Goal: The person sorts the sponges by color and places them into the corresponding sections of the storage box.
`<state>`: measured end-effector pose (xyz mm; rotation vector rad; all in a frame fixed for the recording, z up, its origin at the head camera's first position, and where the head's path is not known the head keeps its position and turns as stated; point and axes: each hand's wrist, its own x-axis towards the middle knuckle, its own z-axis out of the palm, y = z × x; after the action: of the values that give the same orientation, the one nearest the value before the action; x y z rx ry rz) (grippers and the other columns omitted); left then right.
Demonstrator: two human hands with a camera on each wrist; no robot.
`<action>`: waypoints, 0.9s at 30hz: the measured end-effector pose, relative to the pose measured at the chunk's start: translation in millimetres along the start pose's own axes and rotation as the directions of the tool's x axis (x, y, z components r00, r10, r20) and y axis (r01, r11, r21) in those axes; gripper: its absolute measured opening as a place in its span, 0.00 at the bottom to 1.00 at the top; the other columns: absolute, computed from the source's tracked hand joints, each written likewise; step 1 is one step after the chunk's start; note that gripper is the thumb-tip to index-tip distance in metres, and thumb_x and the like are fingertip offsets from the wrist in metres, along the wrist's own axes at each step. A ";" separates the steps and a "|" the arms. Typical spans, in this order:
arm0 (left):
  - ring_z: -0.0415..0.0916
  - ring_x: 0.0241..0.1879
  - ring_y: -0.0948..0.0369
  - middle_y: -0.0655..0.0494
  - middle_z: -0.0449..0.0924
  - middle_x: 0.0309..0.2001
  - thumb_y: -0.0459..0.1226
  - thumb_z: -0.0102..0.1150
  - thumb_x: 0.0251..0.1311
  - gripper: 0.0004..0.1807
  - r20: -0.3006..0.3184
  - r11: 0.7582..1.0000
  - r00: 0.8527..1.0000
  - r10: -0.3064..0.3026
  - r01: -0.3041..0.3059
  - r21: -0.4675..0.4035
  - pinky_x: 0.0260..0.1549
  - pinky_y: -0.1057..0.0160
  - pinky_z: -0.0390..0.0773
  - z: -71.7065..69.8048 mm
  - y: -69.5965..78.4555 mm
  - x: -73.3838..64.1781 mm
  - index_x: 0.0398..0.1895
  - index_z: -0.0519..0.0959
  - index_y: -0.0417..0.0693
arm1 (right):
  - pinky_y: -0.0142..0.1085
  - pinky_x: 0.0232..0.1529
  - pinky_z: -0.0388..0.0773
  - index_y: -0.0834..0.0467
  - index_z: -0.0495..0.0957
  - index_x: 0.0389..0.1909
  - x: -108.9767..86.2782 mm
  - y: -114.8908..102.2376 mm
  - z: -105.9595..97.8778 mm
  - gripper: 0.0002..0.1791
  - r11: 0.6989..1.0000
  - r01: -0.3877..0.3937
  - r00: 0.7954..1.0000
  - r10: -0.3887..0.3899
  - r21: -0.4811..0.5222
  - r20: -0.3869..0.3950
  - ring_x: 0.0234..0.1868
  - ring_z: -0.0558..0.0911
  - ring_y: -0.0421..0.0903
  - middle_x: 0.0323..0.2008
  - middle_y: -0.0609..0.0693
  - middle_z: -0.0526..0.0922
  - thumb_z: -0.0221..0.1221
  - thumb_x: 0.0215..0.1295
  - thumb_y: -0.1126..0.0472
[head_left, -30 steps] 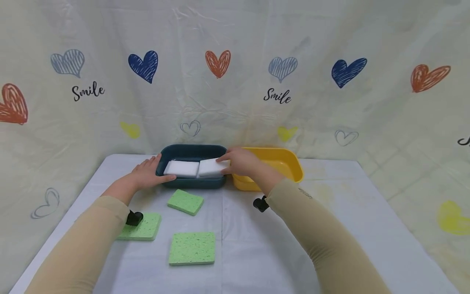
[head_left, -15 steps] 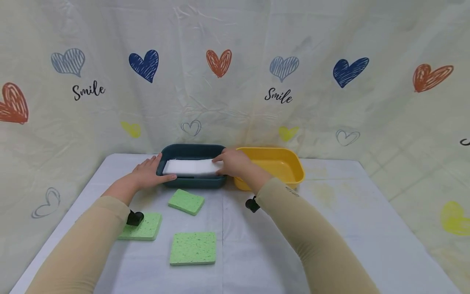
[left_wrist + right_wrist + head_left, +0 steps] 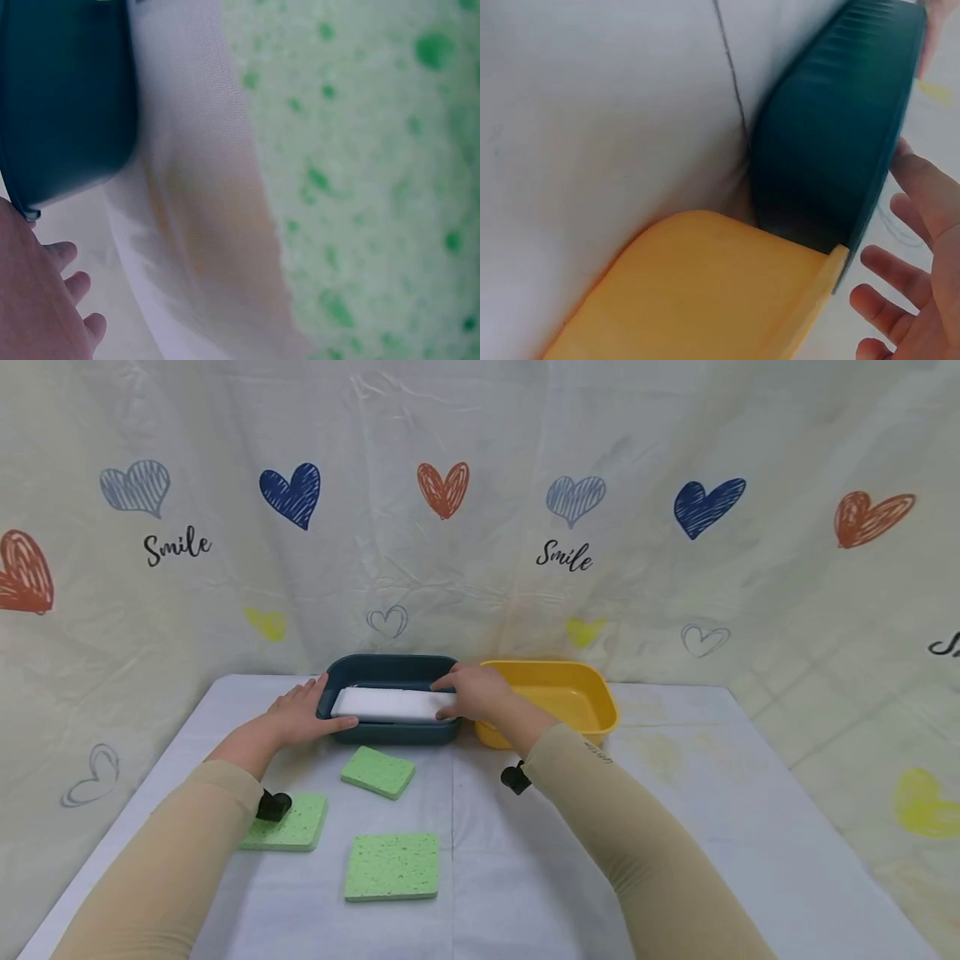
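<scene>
White sponge blocks (image 3: 386, 703) lie end to end in the dark teal basin (image 3: 393, 732), looking like one long strip; no seam shows. My right hand (image 3: 482, 692) reaches over the basin's right rim and holds the strip's right end between thumb and fingers. At the basin's left end rests my left hand (image 3: 296, 714), its fingers stretched along the outer side and its thumb at the front rim. The left wrist view shows only part of that hand (image 3: 37, 300) beside the basin wall (image 3: 71, 97). In the right wrist view, the basin hides the sponge.
A yellow basin (image 3: 609, 710) stands against the teal one on the right. Several green sponges lie in front: one near the basin (image 3: 378, 772), one partly under the left wrist camera (image 3: 296, 827), one near the middle front (image 3: 392, 867). A heart-printed curtain (image 3: 480, 593) hangs behind.
The right end of the white sponges has settled lower and in line with the left, and the gap between them no longer shows. My right hand shifted slightly left; my left hand stayed put.
</scene>
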<state>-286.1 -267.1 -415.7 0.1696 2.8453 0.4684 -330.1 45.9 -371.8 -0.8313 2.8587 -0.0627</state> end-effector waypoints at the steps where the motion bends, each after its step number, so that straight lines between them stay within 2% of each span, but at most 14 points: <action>1: 0.34 0.74 0.32 0.27 0.35 0.76 0.78 0.45 0.53 0.70 0.001 1.000 1.000 -0.001 0.001 0.002 0.69 0.33 0.38 -0.1 0.1 0.0 0.78 0.32 0.35 | 0.44 0.61 0.71 0.38 0.76 0.65 -1.7 0.5 -1.1 0.31 1.000 -0.003 1.000 0.003 0.019 -0.004 0.55 0.74 0.47 0.60 0.47 0.76 0.66 0.60 0.37; 7: 0.34 0.74 0.31 0.26 0.35 0.75 0.75 0.46 0.56 0.68 0.009 1.000 1.000 0.008 -0.008 0.007 0.69 0.32 0.38 -0.2 0.7 0.6 0.78 0.32 0.34 | 0.44 0.65 0.69 0.39 0.75 0.66 -11.7 7.4 -5.9 0.32 0.992 -0.018 0.999 0.023 0.123 -0.040 0.62 0.72 0.50 0.66 0.49 0.72 0.66 0.60 0.39; 15: 0.34 0.73 0.30 0.25 0.35 0.75 0.75 0.47 0.56 0.68 0.012 1.000 1.000 0.008 -0.008 -0.005 0.68 0.31 0.38 -0.7 0.8 -2.2 0.78 0.32 0.34 | 0.48 0.65 0.68 0.42 0.74 0.67 -29.4 23.7 -16.5 0.34 0.972 -0.028 0.995 0.050 0.233 -0.088 0.64 0.70 0.52 0.67 0.52 0.71 0.68 0.59 0.40; 22: 0.34 0.73 0.30 0.24 0.35 0.75 0.75 0.47 0.56 0.68 0.009 1.000 1.000 0.006 -0.006 -0.003 0.68 0.31 0.38 0.2 -0.2 -2.7 0.77 0.33 0.33 | 0.53 0.68 0.64 0.42 0.72 0.69 -57.1 50.7 -26.9 0.36 0.934 -0.077 0.989 0.116 0.348 -0.093 0.69 0.65 0.56 0.71 0.52 0.66 0.68 0.59 0.41; 27: 0.35 0.73 0.29 0.24 0.36 0.74 0.75 0.47 0.56 0.68 0.006 1.000 1.000 0.014 -0.014 0.001 0.67 0.30 0.39 0.2 2.3 -2.6 0.77 0.33 0.32 | 0.54 0.69 0.63 0.42 0.72 0.69 -80.2 76.8 -26.3 0.37 0.932 -0.109 0.982 0.155 0.346 -0.108 0.70 0.65 0.56 0.71 0.53 0.65 0.67 0.59 0.39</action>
<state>-283.3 -265.2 -414.6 0.1904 2.8405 0.4691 -308.5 153.6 -340.8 -0.5818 2.8931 -0.5977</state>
